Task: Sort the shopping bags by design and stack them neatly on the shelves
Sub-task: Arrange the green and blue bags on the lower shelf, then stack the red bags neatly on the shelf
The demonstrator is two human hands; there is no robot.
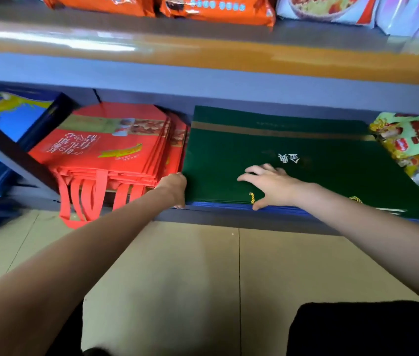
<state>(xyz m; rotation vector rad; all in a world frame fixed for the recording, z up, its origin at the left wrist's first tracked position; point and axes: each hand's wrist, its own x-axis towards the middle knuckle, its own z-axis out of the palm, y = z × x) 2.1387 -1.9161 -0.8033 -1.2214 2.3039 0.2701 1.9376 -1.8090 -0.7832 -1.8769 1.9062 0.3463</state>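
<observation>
Light was bright, even, daylight-like. Long white glare streak ran along glossy orange shelf edge (203,55). Soft shadows fell on tiled floor (177,278) under arms. Blue bags (3,140) at left edge were smeared by motion blur. Wide-angle lens bowed shelf lines. Overall picture was slightly soft.

Lower shelf (229,219): handled bag stack (116,150) left, flat bag stack (306,160) right, touching; snack packets (413,140) further right.
</observation>
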